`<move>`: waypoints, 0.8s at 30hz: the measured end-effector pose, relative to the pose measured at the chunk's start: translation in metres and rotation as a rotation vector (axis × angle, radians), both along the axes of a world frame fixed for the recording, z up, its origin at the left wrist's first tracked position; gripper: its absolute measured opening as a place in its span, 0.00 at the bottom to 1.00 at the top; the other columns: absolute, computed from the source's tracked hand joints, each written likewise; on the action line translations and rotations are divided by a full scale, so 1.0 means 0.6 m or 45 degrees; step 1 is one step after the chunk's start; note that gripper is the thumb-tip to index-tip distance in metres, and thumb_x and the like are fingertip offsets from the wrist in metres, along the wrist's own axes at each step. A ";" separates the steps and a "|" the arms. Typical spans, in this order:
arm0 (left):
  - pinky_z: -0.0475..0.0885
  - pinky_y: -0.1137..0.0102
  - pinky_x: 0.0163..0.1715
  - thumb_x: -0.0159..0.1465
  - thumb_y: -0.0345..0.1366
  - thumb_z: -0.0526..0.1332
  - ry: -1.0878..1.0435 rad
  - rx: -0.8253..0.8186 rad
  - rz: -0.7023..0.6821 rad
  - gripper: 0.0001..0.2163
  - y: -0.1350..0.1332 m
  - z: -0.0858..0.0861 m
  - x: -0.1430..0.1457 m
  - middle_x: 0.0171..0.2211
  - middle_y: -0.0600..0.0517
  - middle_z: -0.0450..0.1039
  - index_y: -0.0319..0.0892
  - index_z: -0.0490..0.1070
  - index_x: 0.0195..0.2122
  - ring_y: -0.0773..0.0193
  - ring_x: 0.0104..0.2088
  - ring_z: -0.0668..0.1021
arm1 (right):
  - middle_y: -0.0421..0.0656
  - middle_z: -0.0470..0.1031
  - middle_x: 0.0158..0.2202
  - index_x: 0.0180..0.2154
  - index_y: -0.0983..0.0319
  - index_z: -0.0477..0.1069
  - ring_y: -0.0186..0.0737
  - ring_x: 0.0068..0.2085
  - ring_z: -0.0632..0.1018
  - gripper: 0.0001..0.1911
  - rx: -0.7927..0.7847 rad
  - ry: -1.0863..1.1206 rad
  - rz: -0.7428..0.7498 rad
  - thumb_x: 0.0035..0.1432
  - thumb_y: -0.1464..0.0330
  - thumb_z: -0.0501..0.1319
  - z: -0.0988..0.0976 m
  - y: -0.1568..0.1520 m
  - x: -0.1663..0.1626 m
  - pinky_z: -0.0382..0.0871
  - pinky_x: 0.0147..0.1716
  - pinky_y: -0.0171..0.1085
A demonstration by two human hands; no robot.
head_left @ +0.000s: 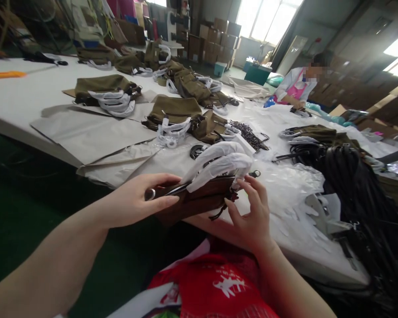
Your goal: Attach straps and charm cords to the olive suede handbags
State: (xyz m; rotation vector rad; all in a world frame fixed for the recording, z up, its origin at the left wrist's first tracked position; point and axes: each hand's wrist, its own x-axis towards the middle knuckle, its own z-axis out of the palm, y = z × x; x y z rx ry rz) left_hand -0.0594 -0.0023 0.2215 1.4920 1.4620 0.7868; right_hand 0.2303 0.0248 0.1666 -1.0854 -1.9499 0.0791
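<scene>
A brown handbag with a metal zipper sits at the near table edge, its handles wrapped in white material. My left hand grips the bag's left end, thumb on the near side and fingers over the far side. At the right end, my right hand has its fingertips curled around the corner by the handle base, beside a dark tassel. What exactly those fingertips pinch is partly hidden. Just behind the bag lie a coiled black strap and a pile of dark chains.
Several olive bags with wrapped handles, such as this one, lie across the white table. A heap of black straps and clear plastic are on the right. A co-worker stands at the far right side; cartons are stacked behind.
</scene>
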 end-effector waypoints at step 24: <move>0.67 0.66 0.29 0.60 0.36 0.54 1.237 0.171 -0.297 0.10 0.010 0.030 0.065 0.30 0.48 0.79 0.46 0.75 0.31 0.54 0.32 0.79 | 0.46 0.78 0.43 0.44 0.57 0.75 0.44 0.40 0.80 0.10 0.168 -0.351 0.237 0.64 0.71 0.57 -0.059 -0.027 -0.004 0.76 0.38 0.42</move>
